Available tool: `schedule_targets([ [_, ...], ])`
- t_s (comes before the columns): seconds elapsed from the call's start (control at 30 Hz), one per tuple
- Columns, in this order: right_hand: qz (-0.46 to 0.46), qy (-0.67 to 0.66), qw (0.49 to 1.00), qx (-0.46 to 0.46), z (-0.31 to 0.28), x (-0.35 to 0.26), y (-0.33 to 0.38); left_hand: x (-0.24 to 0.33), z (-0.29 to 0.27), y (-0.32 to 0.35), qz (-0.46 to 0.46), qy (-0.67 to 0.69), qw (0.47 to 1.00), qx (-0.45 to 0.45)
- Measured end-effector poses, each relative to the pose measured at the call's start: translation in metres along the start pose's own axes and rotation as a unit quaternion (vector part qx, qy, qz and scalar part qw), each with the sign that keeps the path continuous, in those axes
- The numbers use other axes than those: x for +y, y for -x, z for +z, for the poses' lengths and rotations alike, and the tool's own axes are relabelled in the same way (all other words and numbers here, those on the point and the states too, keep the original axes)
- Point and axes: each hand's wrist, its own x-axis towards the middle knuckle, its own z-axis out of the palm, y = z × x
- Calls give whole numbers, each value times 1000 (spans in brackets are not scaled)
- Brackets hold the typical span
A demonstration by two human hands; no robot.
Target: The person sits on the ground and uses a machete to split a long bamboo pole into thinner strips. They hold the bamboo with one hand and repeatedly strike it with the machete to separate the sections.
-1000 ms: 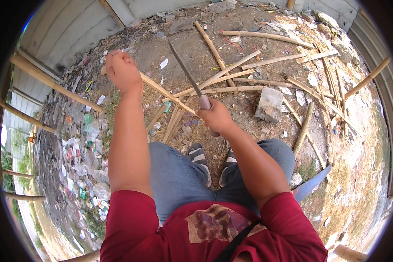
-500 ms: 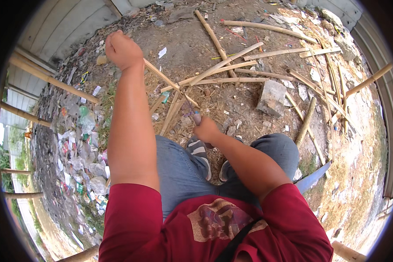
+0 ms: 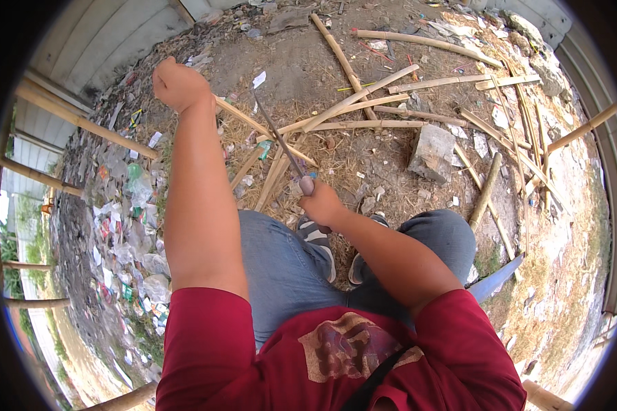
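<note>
My left hand [image 3: 180,85] is stretched far out to the upper left, its fingers closed round a split bamboo strip [image 3: 243,118]. The wrist hides part of that strip; its other end slants down to the right, over other bamboo pieces [image 3: 273,179] on the ground. In front of my knees, my right hand [image 3: 321,207] is wrapped round the grey handle of a long knife [image 3: 281,140]. Its dark, narrow blade points up and away to the left, crossing the strip in view. I cannot tell whether blade and strip touch.
Several bamboo lengths [image 3: 363,96] lie crossed on the dirt ahead, beside a concrete block [image 3: 432,153]. Plastic litter [image 3: 140,253] covers the left side. Near my right elbow is a blue blade-like thing [image 3: 495,279]. Bamboo poles [image 3: 89,123] jut in from the left, by a grey wall [image 3: 116,44].
The knife blade, low and blurred near the bamboo strip before, now shows raised and pointing away. My left hand has shifted slightly left and nearer with the strip.
</note>
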Motion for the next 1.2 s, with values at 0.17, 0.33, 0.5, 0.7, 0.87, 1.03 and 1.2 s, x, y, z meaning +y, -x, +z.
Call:
schedule_targets([
  [0.17, -74, -52, 994, 58, -19, -49, 11, 3, -16, 5, 18, -15, 998, -50],
  [0.33, -60, -43, 996, 52, -9, -46, 16, 1, -8, 14, 27, -13, 998, -52],
  [0.5, 0, 10, 1000, -13, 2, 12, -10, 5, -13, 6, 31, -30, 998, -50],
  [0.7, -76, -77, 993, 54, -22, -61, 10, 9, -24, 5, 36, -15, 997, -60],
  [0.87, -110, -61, 989, 71, -22, -56, 12, 6, -2, 23, 7, 12, 997, -74],
  [1.03, 163, 43, 985, -37, -3, 51, -25, -1, 7, 23, 2, 5, 993, -121],
  [1.2, 179, -49, 982, -21, -15, 29, -26, -4, 25, 43, 17, 56, 983, -174],
])
